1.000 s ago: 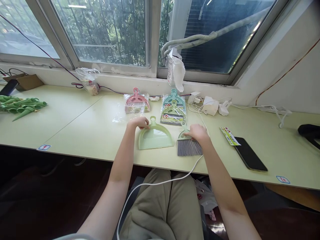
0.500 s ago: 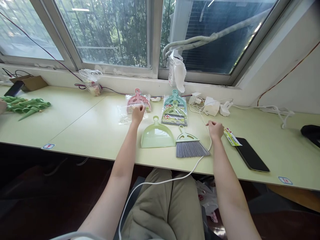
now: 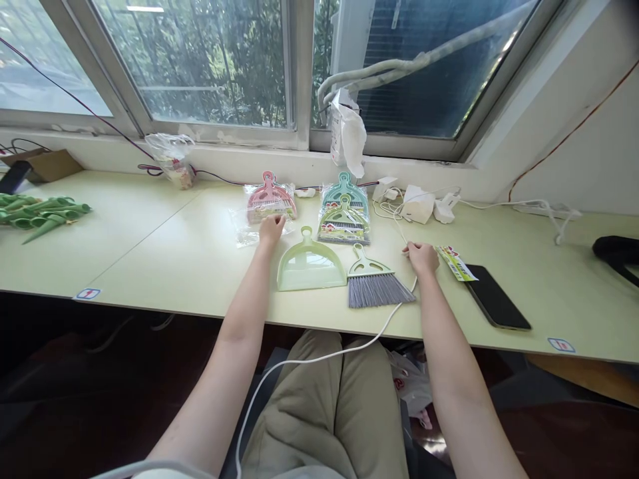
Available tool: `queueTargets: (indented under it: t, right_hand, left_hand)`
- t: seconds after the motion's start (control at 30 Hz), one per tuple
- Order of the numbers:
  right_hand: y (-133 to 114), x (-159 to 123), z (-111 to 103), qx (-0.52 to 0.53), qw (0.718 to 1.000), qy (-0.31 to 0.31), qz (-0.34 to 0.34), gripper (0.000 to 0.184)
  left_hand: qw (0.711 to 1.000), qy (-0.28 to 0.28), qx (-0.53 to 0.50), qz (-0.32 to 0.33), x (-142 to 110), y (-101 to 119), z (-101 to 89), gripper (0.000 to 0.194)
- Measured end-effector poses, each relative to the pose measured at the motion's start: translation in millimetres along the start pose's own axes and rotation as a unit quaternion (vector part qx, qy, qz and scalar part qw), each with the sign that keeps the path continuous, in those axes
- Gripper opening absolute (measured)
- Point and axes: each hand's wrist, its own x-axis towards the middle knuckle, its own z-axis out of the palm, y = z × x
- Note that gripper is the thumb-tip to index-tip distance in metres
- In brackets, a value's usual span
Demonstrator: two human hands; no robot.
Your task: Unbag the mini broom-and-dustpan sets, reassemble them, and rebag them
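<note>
My left hand (image 3: 272, 230) is closed at the right edge of a crumpled clear plastic bag (image 3: 245, 233), in front of a wrapped pink dustpan set (image 3: 269, 193). Whether its fingers grip anything is hidden. My right hand (image 3: 422, 258) is also closed, its fingertips at the white cable (image 3: 402, 236); I cannot tell whether they pinch it. Between my forearms lie a pale green dustpan (image 3: 310, 267), its handle pointing away from me, and, right beside it, a small green hand brush (image 3: 375, 285) with grey bristles.
Behind stand wrapped teal (image 3: 344, 186) and green (image 3: 344, 219) dustpan sets. To the right, a printed card (image 3: 456, 263) overlaps a black phone (image 3: 499, 299). White adapters (image 3: 418, 204) sit by the wall. Green leafy stalks (image 3: 42, 214) lie far left. The cable hangs over the table edge.
The view has shifted slightly, so everything sits a bit further left and higher. Both closed hands have come down towards the tabletop. Dustpan and brush lie as before.
</note>
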Motion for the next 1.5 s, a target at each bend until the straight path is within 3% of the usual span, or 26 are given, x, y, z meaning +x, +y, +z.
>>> queueTargets:
  t: [0.13,0.3,0.37,0.43,0.53,0.7,0.87,0.93,1.03,1.17,1.27,1.37,1.5]
  right_hand:
    - [-6,-7,-5,-0.03,0.999,-0.005,-0.017,0.032]
    - [-38,-46,-22,-0.103,0.986,0.058,-0.118,0.04]
    - [-53,-72,-25,-0.166,0.972,0.008,-0.169,0.043]
    - [-65,-97,-25,-0.25,0.941,-0.055,-0.222,0.044]
    - [-77,-119,-19,-0.331,0.905,-0.098,-0.247,0.042]
    - [-84,-115,-14,-0.345,0.893,-0.156,-0.243,0.042]
    - [-92,-111,-15,-0.379,0.875,-0.168,-0.251,0.039]
    - [-94,-112,-22,-0.383,0.871,-0.164,-0.261,0.039]
    - [-102,-116,-43,-0.356,0.888,-0.136,-0.259,0.035]
    - [-127,-127,-64,-0.317,0.885,-0.151,-0.305,0.025]
    - [-151,-137,-54,-0.336,0.852,-0.164,-0.367,0.023]
    - [-166,-143,-27,-0.374,0.81,-0.176,-0.416,0.027]
    - [-167,-139,2,-0.38,0.784,-0.183,-0.455,0.029]
  left_hand:
    - [0.999,-0.01,0.003,0.043,-3,5,0.1,0.037]
    - [0.994,-0.069,-0.063,0.058,-6,13,-7.7,0.044]
    - [0.985,-0.131,-0.099,0.058,-7,17,-12.7,0.046]
    - [0.964,-0.232,-0.124,0.048,-9,23,-17.7,0.046]
    - [0.926,-0.358,-0.116,0.027,-11,31,-23.0,0.039]
    - [0.897,-0.437,-0.072,-0.004,-16,38,-25.5,0.036]
    - [0.857,-0.507,-0.08,-0.048,-20,42,-29.4,0.036]
    - [0.845,-0.526,-0.078,-0.063,-23,47,-30.5,0.034]
    - [0.829,-0.552,-0.064,-0.071,-27,55,-27.3,0.033]
    - [0.785,-0.617,-0.037,-0.046,-35,70,-14.1,0.043]
    - [0.756,-0.654,-0.035,-0.012,-44,83,-5.9,0.049]
    - [0.735,-0.675,-0.053,0.014,-50,93,-6.0,0.049]
    - [0.74,-0.67,-0.055,0.001,-45,88,-16.1,0.047]
